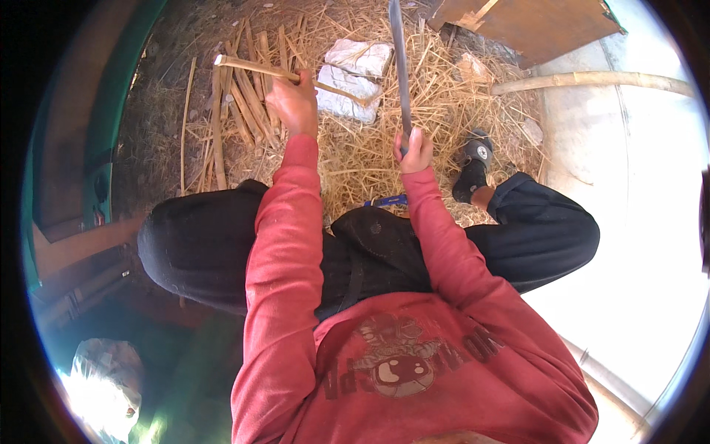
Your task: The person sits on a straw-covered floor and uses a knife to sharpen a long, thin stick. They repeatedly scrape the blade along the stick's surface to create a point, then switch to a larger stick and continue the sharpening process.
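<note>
My left hand (293, 105) is closed around a pale bamboo stick (248, 66). The stick slants across to the right, and its thin far end lies over two whitish blocks (347, 94) set in the straw. In my right hand (416, 151) is the grip of a machete (400, 66), its long dark blade pointing up and away from me. A gap separates blade and stick. Between my legs, a blue object (386, 200) lies on the straw, partly hidden; its kind I cannot make out.
Several bamboo strips (244, 111) lie on the ground at the left. Loose straw (436, 96) covers the middle. On the right, a bamboo pole (592, 79) reaches over a pale slab (592, 140). A brown board (543, 29) stands beyond, and a plastic bag (107, 377) sits at lower left.
</note>
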Available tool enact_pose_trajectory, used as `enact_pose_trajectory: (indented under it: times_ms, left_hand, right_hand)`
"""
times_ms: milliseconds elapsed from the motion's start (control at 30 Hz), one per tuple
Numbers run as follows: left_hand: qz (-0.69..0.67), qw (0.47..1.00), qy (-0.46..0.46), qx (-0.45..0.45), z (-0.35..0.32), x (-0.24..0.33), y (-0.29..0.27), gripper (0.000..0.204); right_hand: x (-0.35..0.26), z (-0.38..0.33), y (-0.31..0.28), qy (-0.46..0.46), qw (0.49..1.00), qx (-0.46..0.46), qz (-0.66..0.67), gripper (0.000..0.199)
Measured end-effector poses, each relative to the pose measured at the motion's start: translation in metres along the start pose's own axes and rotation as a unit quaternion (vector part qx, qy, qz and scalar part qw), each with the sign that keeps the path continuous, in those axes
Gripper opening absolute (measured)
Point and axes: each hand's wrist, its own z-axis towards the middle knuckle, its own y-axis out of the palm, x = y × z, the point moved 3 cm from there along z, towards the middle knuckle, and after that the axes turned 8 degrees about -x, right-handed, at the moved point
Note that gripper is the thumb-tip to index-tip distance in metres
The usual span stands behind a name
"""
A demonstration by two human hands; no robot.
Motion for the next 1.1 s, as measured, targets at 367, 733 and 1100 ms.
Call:
enact_pose_trajectory:
  times_ms: [367, 733, 1100]
  left_hand:
    - [-0.028, 1.000, -0.001, 0.001, 0.004, -0.008, 0.008, 0.019]
    - [-0.010, 0.999, 0.033, 0.018, -0.006, 0.007, -0.008, 0.017]
    - [-0.046, 0.961, 0.068, -0.266, -0.028, -0.010, 0.040, 0.018]
  right_hand:
    - [0.025, 0.011, -0.015, 0.067, 0.981, 0.065, -0.170, 0.081]
    - [0.113, 0.005, -0.018, 0.193, 0.916, 0.017, -0.352, 0.098]
    - [0.164, 0.010, -0.001, 0.263, 0.960, -0.063, -0.067, 0.051]
